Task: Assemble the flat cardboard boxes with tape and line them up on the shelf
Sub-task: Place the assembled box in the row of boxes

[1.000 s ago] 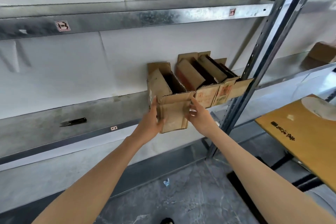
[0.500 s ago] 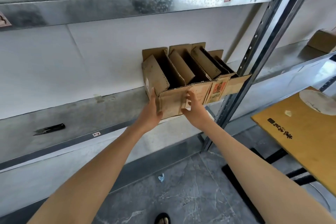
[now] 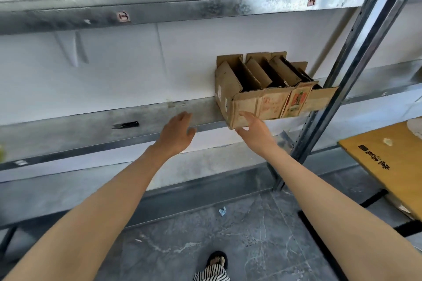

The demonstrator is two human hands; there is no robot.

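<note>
Three open-topped brown cardboard boxes stand side by side on the metal shelf (image 3: pixel 68 130), against the white wall. The leftmost box (image 3: pixel 230 89) sits flush with the middle box (image 3: pixel 274 102), and the right box (image 3: pixel 319 98) is beside the upright post. My left hand (image 3: pixel 177 132) hovers open in front of the shelf, left of the boxes, touching nothing. My right hand (image 3: pixel 255 130) is open too, its fingertips just at the lower front corner of the leftmost box; I cannot tell if they touch it.
A small black tool (image 3: pixel 125 125) lies on the shelf to the left. A grey steel upright (image 3: pixel 356 70) rises right of the boxes. An upper shelf (image 3: pixel 205 9) runs overhead. A yellow board (image 3: pixel 388 162) lies at the right. A foot in a sandal (image 3: pixel 215 262) stands on the grey floor.
Both hands let go of the leftmost box after sliding it back onto the shelf beside the others. My left hand drew away to the left; my right hand pulled back slightly.
</note>
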